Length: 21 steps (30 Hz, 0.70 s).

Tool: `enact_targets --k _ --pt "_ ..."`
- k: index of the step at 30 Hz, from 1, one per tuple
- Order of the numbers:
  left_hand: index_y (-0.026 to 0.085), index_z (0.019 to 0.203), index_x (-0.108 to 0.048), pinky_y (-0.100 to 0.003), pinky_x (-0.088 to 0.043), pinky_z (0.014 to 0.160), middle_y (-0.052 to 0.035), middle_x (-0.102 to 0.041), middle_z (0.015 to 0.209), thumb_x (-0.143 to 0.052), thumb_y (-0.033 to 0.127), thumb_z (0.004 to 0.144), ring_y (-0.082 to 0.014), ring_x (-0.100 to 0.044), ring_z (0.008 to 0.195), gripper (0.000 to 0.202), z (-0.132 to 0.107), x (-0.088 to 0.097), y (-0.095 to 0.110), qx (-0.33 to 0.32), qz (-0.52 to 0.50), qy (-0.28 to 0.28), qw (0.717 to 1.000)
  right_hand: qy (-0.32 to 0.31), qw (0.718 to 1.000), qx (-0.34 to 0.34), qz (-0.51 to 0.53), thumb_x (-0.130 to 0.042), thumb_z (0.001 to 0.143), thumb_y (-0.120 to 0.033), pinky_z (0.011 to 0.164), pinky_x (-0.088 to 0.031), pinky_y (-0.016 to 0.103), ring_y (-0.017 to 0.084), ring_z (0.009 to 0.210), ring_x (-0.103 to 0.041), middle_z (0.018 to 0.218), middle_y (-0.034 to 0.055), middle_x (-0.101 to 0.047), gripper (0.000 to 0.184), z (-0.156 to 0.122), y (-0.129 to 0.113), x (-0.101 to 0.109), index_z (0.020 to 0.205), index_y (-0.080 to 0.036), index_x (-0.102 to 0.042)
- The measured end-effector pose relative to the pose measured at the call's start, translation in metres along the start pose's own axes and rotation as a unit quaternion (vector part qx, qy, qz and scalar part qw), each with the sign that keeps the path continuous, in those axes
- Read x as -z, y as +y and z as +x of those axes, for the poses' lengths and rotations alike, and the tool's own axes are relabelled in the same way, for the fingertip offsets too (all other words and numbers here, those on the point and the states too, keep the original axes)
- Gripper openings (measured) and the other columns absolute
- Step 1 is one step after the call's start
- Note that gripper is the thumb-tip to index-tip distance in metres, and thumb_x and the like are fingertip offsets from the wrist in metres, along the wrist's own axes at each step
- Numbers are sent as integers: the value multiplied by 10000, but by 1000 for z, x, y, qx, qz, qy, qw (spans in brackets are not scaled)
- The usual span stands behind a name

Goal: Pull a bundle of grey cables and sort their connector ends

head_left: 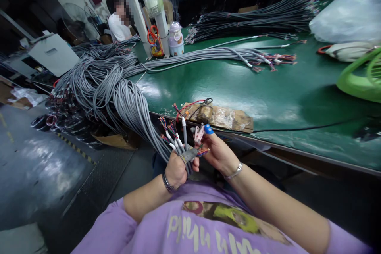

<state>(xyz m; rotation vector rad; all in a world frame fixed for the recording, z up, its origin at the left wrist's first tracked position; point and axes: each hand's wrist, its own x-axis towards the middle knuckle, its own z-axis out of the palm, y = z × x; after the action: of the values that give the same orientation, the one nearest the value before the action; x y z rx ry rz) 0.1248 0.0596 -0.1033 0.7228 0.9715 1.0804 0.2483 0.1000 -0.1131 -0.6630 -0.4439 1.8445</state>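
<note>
While your L hand grips cables, R hand pinches pink tool
Wood blk ahead, cable heap L.

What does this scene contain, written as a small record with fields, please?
Left hand: grip closed around several grey multicore cables
Cable ends: coloured wires exposed
Right hand: holds small pink tool, exact type unclear; blue thumb cover
Table edge: worn wooden board
Green worktable: black cable bundle, lidded bottle
Left side: grey cable heap
Background: person in white
</note>
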Motion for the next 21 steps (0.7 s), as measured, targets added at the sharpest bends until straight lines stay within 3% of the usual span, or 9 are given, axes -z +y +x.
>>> enact_targets --k 7,11,19,21 --pt "146 626 -539 -203 -387 377 6 -552 477 -766 522 611 -86 -474 374 439 -3 -1 2 -2 16 2 1000 32 999 -25 28 -775 682 -542 568 -477 255 117 587 -554 720 7 -673 377 -6 1 7 760 -193 -656" --pt "143 658 -557 -204 -394 380 8 -559 474 -779 531 600 -88 -478 370 450 -9 2 2 6 27 0 1000 45 998 -46 25 -757 721 -510 554 -476 232 107 595 -566 748 13 -670 337 -9 4 18 764 -191 -658" --pt "152 660 -538 -199 -373 370 19 -544 459 -787 516 593 -87 -468 358 446 -17 10 4 6 13 -6 1000 -3 995 -89 -40 -783 718 -338 532 -476 215 86 559 -533 725 4 -649 215 -14 4 24 824 -173 -694" --pt "152 665 -541 -199 -374 370 19 -544 460 -789 514 589 -89 -471 361 446 -17 10 4 9 13 -2 1000 -11 994 -96 -47 -784 717 -365 539 -477 212 86 567 -545 730 9 -653 241 -15 0 21 825 -169 -697"
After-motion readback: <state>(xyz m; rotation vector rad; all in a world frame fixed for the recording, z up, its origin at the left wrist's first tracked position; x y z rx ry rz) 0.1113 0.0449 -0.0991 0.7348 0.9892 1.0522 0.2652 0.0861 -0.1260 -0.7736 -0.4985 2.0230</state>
